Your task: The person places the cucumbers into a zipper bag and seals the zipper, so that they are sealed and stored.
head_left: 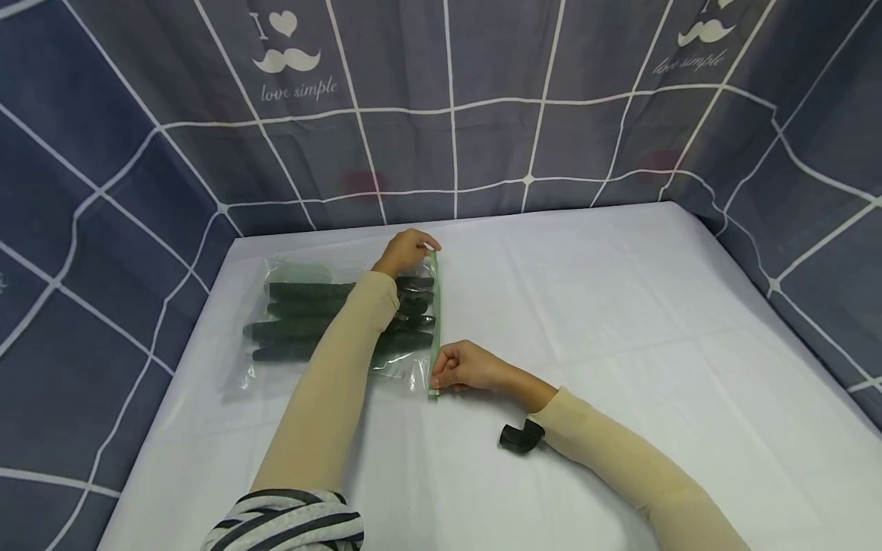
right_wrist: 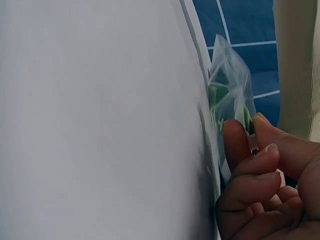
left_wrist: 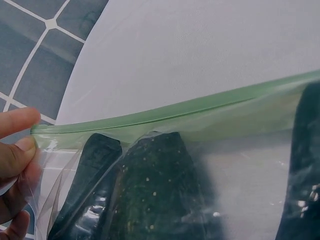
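Observation:
A clear zip-top bag [head_left: 396, 373] lies on the table with several dark green cucumbers [head_left: 303, 291] side by side inside. Its green zip strip [head_left: 436, 306] runs along the bag's right edge. My left hand [head_left: 405, 252] pinches the far end of that strip; in the left wrist view, thumb and forefinger of the left hand [left_wrist: 17, 155] grip the corner, and a bumpy cucumber [left_wrist: 152, 192] shows through the plastic. At the near end, my right hand [head_left: 474, 366] pinches the strip. The right wrist view has the right hand [right_wrist: 265, 190] with thumb and forefinger together on the bag's edge [right_wrist: 230, 65].
A white cloth [head_left: 620, 321] covers the table. Dark grid-patterned curtains [head_left: 496, 145] hang along the back and both sides. My left forearm [head_left: 327, 375] crosses over the bag, and a black device [head_left: 521, 437] sits beside the right wrist.

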{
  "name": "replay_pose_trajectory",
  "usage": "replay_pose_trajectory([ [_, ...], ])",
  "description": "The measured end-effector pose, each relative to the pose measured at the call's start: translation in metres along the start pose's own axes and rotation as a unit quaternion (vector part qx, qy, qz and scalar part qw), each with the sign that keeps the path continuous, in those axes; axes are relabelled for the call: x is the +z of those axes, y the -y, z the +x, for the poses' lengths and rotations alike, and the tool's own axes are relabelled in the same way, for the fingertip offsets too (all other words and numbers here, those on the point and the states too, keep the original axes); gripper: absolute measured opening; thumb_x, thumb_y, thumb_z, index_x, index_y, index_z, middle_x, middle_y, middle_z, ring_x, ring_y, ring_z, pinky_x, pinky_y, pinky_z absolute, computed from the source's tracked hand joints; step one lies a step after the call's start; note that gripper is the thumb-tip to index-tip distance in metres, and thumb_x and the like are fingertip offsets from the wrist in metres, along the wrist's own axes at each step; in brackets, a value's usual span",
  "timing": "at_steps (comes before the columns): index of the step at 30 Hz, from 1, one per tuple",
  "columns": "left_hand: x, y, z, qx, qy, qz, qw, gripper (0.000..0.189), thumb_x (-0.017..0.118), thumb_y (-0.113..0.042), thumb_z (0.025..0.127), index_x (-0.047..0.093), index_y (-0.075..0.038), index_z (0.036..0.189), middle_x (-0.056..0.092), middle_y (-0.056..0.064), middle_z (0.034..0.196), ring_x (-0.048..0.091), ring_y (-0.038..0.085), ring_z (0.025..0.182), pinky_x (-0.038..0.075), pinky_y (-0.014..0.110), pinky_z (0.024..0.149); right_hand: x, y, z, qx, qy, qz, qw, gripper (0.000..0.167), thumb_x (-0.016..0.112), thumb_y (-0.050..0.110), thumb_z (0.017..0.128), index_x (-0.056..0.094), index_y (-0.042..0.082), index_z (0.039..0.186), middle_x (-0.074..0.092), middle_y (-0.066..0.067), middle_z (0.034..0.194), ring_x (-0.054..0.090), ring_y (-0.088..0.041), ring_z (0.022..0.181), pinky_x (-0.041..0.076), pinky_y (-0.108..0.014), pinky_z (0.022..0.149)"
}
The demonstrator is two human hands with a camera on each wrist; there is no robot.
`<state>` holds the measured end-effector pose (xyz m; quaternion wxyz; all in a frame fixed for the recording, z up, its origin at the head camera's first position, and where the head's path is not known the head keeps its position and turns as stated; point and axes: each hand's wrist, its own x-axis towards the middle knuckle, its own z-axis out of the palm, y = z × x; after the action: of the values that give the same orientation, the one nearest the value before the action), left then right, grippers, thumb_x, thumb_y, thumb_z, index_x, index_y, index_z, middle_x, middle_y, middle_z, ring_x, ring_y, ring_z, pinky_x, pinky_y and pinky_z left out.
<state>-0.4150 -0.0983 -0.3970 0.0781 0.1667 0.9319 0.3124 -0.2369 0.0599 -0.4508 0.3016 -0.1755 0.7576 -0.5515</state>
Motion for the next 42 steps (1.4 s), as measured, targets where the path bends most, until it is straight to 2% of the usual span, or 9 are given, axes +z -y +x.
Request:
replay_pose_trajectory([
  [9,0.003,0.011,-0.005,0.026,0.002,-0.036,0.9990,0.030,0.045,-0.002,0.088,0.069,-0.009,0.106,0.060,0.010,0.118,0.051,0.021,0.090,0.041,0.030,0.074,0.013,-0.004,-0.008,-0.002,-0.010,0.015,0.9998,0.015,0.070,0.008,0.076,0.059,-0.001,0.082,0.060,0.005,0.058,0.043,-0.007,0.046,0.036,-0.019,0.045],
  [16,0.005,0.018,-0.005,0.057,-0.005,-0.060,0.9966,0.028,0.047,-0.001,0.088,0.070,-0.007,0.103,0.065,0.011,0.110,0.053,0.021,0.091,0.043,0.031,0.076,0.017,-0.003,-0.013,-0.013,-0.014,0.021,0.9996,0.015,0.069,0.007,0.076,0.059,-0.002,0.083,0.061,0.005,0.060,0.042,-0.007,0.045,0.035,-0.019,0.045],
  [22,0.012,0.020,-0.007,0.043,0.008,-0.077,0.9961,0.025,0.050,-0.003,0.089,0.071,-0.006,0.102,0.066,0.010,0.110,0.055,0.021,0.100,0.044,0.033,0.083,0.021,-0.008,-0.019,-0.004,-0.009,0.027,0.9996,0.015,0.070,0.008,0.076,0.059,-0.001,0.083,0.060,0.005,0.060,0.042,-0.006,0.046,0.036,-0.019,0.046],
  [27,0.013,0.025,-0.014,0.041,0.007,-0.078,0.9961,0.022,0.052,-0.004,0.089,0.071,-0.005,0.099,0.067,0.011,0.107,0.056,0.023,0.098,0.045,0.033,0.081,0.026,-0.011,-0.019,-0.007,-0.003,0.029,0.9996,0.015,0.070,0.008,0.076,0.059,-0.001,0.082,0.059,0.004,0.058,0.042,-0.007,0.046,0.036,-0.020,0.046],
  [32,0.007,0.031,-0.017,0.043,0.010,-0.056,0.9975,0.024,0.049,-0.004,0.089,0.071,-0.004,0.097,0.066,0.012,0.106,0.056,0.022,0.095,0.045,0.033,0.080,0.026,-0.010,-0.015,-0.019,0.011,0.028,0.9993,0.016,0.069,0.008,0.077,0.059,-0.001,0.085,0.062,0.003,0.063,0.044,-0.007,0.047,0.038,-0.020,0.047],
  [36,-0.001,0.035,-0.018,0.024,0.040,-0.047,0.9978,0.026,0.044,-0.008,0.093,0.067,-0.005,0.105,0.061,0.013,0.113,0.053,0.023,0.095,0.044,0.036,0.083,0.022,-0.010,-0.014,-0.021,0.043,0.039,0.9981,0.019,0.066,0.006,0.079,0.058,-0.004,0.093,0.067,-0.002,0.073,0.048,-0.007,0.050,0.040,-0.020,0.049],
  [39,-0.009,0.038,-0.019,0.021,0.069,-0.048,0.9962,0.029,0.041,-0.011,0.095,0.064,-0.005,0.111,0.057,0.015,0.119,0.053,0.026,0.104,0.043,0.039,0.090,0.011,-0.010,-0.017,-0.018,0.069,0.024,0.9972,0.024,0.065,0.007,0.081,0.058,-0.005,0.100,0.068,-0.005,0.079,0.050,-0.008,0.055,0.041,-0.020,0.051],
  [42,-0.022,0.042,-0.022,0.023,0.091,-0.052,0.9942,0.030,0.043,-0.015,0.095,0.061,-0.004,0.116,0.055,0.015,0.125,0.049,0.029,0.116,0.040,0.043,0.098,-0.010,-0.007,-0.023,-0.013,0.080,-0.017,0.9965,0.028,0.063,0.011,0.083,0.057,-0.003,0.106,0.067,-0.006,0.083,0.051,-0.010,0.060,0.041,-0.022,0.053],
])
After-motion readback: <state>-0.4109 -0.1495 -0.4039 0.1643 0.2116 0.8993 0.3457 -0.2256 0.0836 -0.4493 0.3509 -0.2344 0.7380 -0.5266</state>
